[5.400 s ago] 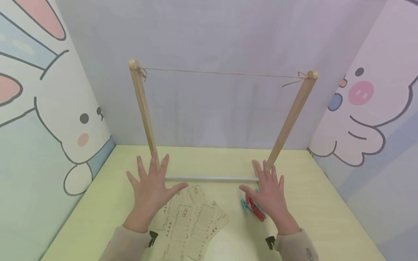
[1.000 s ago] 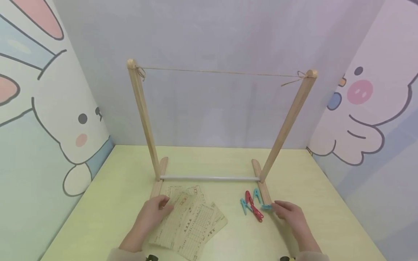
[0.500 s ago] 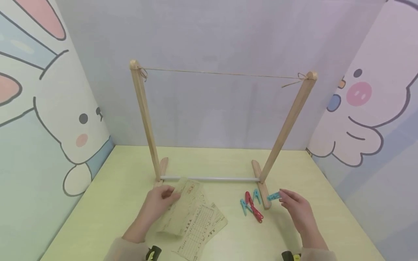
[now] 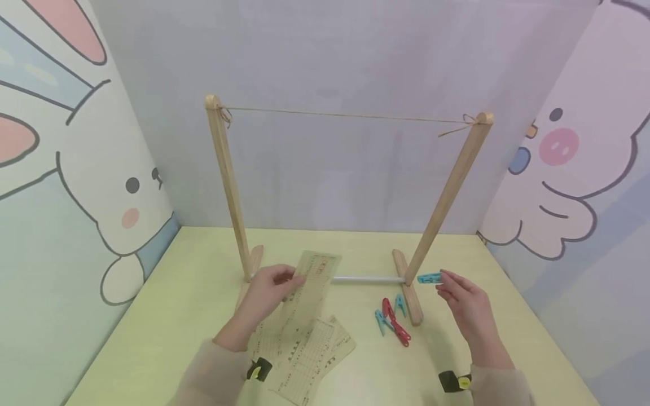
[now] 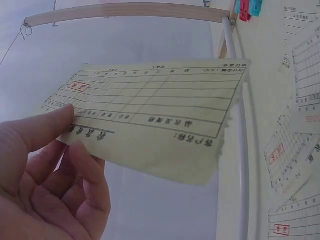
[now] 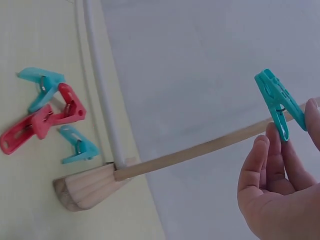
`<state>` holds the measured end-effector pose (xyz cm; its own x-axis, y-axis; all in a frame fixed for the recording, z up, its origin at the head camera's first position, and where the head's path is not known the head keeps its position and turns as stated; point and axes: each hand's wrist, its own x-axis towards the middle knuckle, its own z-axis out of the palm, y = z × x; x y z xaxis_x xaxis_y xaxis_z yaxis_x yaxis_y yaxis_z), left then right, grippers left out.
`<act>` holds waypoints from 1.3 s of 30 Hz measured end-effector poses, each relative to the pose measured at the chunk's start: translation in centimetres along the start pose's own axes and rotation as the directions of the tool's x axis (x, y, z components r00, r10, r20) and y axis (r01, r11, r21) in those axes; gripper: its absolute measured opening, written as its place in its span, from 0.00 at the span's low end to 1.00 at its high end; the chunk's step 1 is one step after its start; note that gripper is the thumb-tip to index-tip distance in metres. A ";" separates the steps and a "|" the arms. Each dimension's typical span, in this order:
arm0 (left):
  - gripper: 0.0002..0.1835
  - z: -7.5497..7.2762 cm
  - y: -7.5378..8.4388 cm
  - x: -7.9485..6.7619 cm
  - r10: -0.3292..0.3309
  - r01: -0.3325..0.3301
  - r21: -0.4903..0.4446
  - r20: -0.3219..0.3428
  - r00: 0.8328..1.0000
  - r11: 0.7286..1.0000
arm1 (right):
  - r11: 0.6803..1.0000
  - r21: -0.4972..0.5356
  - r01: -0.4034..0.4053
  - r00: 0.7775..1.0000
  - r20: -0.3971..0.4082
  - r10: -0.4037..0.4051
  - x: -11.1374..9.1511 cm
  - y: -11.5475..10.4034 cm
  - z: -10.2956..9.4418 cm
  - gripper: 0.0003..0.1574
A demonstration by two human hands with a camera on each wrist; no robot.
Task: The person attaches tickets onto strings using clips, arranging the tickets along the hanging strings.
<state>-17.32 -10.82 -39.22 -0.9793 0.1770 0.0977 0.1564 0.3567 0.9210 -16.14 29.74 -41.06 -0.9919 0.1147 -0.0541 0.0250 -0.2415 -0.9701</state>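
My left hand (image 4: 271, 293) pinches a thin printed receipt (image 4: 313, 285) between thumb and fingers, raised over the table. In the left wrist view the receipt (image 5: 165, 115) shows ruled lines and a red stamp. Beneath it several more receipts (image 4: 304, 361) lie overlapping. With thumb and fingertips my right hand (image 4: 467, 304) pinches a teal clothespin (image 6: 275, 100), held up beside the right post. More clothespins, a red one (image 4: 400, 332) and a blue one (image 4: 381, 322) among them, lie in a small heap left of the right foot.
A wooden frame stands ahead, with a left post (image 4: 228, 186), a right post (image 4: 452, 192) and a white crossbar (image 4: 368, 279) low between them. A thin string (image 4: 345, 115) runs between the post tops. Walls with cartoon animals enclose the yellow table (image 4: 152, 316).
Both hands, spread open at first, went down to the table. My left hand has lifted a receipt up and forward; my right hand has raised a teal clothespin off the table.
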 end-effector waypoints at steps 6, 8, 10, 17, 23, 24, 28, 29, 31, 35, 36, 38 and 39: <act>0.13 0.4 2.0 1.3 0.027 -0.025 -0.025 0.075 0.997 0.999 | 0.992 0.120 0.045 0.999 0.021 -0.048 0.5 -3.0 0.6 0.10; 0.13 0.5 2.7 1.6 0.033 -0.030 -0.032 0.097 0.995 0.999 | 0.990 0.130 0.059 0.998 0.024 -0.063 0.7 -4.1 0.8 0.09; 0.12 0.6 3.4 1.9 0.038 -0.033 -0.046 0.114 0.993 0.998 | 0.987 0.145 0.073 0.997 0.022 -0.077 0.9 -5.1 1.0 0.09; 0.13 1.2 5.7 3.2 0.066 -0.051 -0.097 0.156 0.986 0.994 | 0.956 0.253 0.150 0.988 -0.002 -0.155 1.3 -8.7 1.6 0.08; 0.12 1.5 7.2 4.4 0.098 -0.078 -0.129 0.164 0.981 0.989 | 0.940 0.266 0.213 0.974 0.021 -0.227 1.5 -11.3 2.1 0.10; 0.13 1.5 7.4 4.6 0.109 -0.087 -0.137 0.164 0.980 0.987 | 0.938 0.267 0.222 0.972 0.020 -0.235 1.6 -11.7 2.2 0.11; 0.13 1.5 8.4 5.2 0.121 -0.095 -0.161 0.162 0.979 0.982 | 0.932 0.270 0.243 0.966 0.022 -0.258 1.7 -13.2 2.6 0.11; 0.13 1.5 8.6 5.4 0.120 -0.093 -0.164 0.160 0.980 0.982 | 0.934 0.260 0.245 0.965 0.023 -0.259 1.8 -13.5 2.7 0.11; 0.12 1.5 9.2 5.6 0.115 -0.087 -0.173 0.157 0.981 0.981 | 0.941 0.228 0.252 0.964 0.027 -0.264 1.8 -14.1 2.8 0.11; 0.12 1.4 10.0 6.2 0.117 -0.087 -0.189 0.156 0.981 0.978 | 0.950 0.180 0.253 0.964 0.032 -0.263 1.9 -15.1 3.2 0.11; 0.12 1.4 10.2 6.3 0.119 -0.088 -0.192 0.156 0.981 0.977 | 0.952 0.170 0.255 0.964 0.031 -0.263 2.0 -15.4 3.3 0.11; 0.12 1.3 10.5 6.4 0.119 -0.087 -0.201 0.151 0.981 0.976 | 0.954 0.148 0.259 0.964 0.028 -0.266 2.0 -15.9 3.5 0.11; 0.12 1.4 10.6 6.5 0.121 -0.089 -0.203 0.149 0.981 0.975 | 0.956 0.129 0.263 0.963 0.027 -0.268 2.1 -16.1 3.6 0.11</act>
<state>-21.84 -4.66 -29.35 -0.9230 0.3538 0.1510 0.2138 0.1454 0.9660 -19.03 30.42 -24.72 -0.9652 0.1495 0.2145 -0.2528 -0.3250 -0.9113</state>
